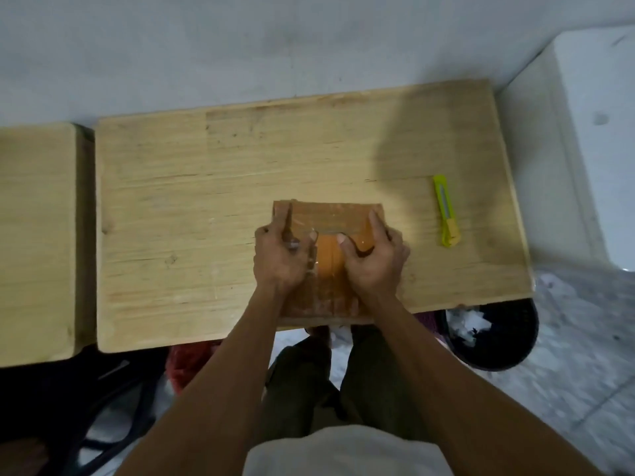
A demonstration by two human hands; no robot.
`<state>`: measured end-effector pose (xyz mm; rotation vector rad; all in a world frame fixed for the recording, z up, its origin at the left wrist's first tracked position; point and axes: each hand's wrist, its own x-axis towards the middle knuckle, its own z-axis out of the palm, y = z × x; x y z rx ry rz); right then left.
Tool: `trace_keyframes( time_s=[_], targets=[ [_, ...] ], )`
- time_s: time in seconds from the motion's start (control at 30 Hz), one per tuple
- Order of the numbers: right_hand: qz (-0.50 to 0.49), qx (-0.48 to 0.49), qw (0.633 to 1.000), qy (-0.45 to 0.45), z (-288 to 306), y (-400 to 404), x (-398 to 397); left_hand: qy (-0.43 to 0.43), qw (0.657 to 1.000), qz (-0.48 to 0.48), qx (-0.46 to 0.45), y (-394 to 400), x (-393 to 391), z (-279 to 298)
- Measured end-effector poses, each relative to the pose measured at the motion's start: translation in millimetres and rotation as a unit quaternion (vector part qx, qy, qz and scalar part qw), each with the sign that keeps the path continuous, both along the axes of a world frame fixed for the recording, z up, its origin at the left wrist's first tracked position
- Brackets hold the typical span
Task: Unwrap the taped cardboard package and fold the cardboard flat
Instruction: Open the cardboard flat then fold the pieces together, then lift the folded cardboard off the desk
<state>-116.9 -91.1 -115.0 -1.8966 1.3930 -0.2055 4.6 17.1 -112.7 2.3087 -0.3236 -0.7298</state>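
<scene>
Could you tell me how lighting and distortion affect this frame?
Head view: dim, soft light; a broad shadow crosses the wooden table near the utility knife; wide-angle bowing curves the table edges; the hands on the cardboard package look slightly soft.

You have a pale wooden table (213, 187) in front of you, pushed against a light grey wall (240, 42), and a second wooden table (34, 235) stands just beside it on your left with a narrow gap between them. A yellow-green utility knife (445, 210) lies on the right part of the table, its length running away from you. Below the table's right near corner sits a dark round bin (494, 334) holding crumpled white scraps. A white block-like unit (584, 139) stands at far right.
</scene>
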Motion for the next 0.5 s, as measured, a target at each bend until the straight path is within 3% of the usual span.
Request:
trace_keyframes(
  time_s=[0.23,0.5],
  targets=[
    [0.039,0.059,0.997,-0.004,46.5,-2.9,-47.6,0.021,0.996,0.01,-0.083,3.2,-29.8,28.0],
    [-0.071,-0.001,0.997,-0.007,78.8,-35.7,-140.6,0.017,0.973,-0.222,-0.061,-50.9,-98.8,73.6]
  ],
)
